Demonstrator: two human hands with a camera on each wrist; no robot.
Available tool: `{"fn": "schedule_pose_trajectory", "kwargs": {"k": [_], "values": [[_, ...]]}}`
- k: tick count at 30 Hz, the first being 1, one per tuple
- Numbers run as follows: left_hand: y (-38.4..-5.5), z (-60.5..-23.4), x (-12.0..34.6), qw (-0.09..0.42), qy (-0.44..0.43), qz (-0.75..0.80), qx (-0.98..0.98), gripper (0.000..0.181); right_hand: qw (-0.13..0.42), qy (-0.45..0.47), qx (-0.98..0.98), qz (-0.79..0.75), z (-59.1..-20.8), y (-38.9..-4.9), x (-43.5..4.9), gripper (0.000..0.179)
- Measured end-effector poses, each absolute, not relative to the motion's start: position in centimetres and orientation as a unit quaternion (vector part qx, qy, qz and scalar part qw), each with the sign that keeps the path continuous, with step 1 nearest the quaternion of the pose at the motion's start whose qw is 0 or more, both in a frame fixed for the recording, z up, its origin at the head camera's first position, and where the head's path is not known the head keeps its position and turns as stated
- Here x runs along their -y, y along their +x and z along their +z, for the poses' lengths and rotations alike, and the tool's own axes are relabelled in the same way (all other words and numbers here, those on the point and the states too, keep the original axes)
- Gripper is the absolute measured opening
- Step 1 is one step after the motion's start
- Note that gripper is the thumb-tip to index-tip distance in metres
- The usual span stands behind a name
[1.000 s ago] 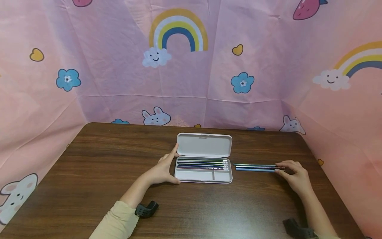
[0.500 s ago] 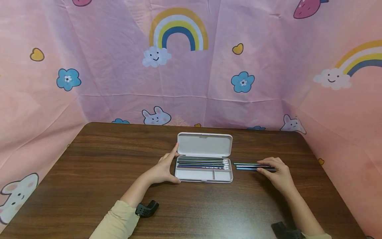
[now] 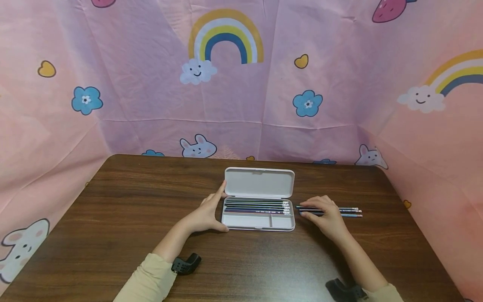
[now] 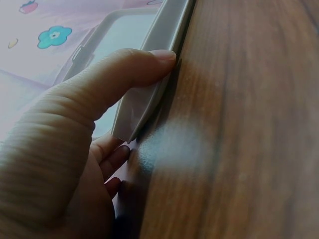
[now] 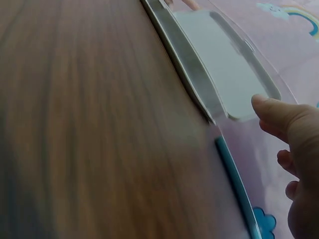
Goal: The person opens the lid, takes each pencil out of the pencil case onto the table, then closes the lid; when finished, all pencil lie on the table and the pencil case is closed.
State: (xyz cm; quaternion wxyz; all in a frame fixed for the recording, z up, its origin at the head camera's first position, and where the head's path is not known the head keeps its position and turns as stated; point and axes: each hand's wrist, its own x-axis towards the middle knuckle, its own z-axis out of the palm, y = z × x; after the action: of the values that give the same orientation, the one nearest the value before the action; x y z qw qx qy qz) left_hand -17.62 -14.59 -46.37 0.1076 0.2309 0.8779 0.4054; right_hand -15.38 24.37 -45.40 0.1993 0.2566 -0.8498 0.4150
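A white pencil case [image 3: 245, 220] lies open on the table, its lid [image 3: 259, 183] folded back. Several dark pencils [image 3: 253, 205] rest side by side in its rear compartment. My left hand [image 3: 201, 216] holds the case's left end, thumb [image 4: 162, 56] along the front side and fingers around the end. To the right of the case lie three loose pencils [image 3: 351, 215], eraser ends pointing right. Over their left ends is my right hand [image 3: 328, 216], thumb and fingers apart. In the right wrist view that thumb shows clear of a blue pencil [image 5: 234, 181].
The dark wooden table [image 3: 151, 184] carries the case and pencils. Behind it hangs a pink patterned cloth [image 3: 241, 100], which also runs along both sides. The case's front compartment has a small divider [image 3: 271, 220].
My right hand has slid left along the loose pencils, from their eraser ends to the ends near the case. The pencils have hardly shifted. My left hand stays on the case.
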Motion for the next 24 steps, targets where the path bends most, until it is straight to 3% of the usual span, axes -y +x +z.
{"fn": "schedule_pose_trajectory", "kwargs": {"k": [24], "values": [[-17.6, -46.5, 14.6, 0.110, 0.229, 0.406, -0.878, 0.140, 0.104, 0.269, 0.884, 0.368, -45.4, -17.4, -19.8, 0.029]]}}
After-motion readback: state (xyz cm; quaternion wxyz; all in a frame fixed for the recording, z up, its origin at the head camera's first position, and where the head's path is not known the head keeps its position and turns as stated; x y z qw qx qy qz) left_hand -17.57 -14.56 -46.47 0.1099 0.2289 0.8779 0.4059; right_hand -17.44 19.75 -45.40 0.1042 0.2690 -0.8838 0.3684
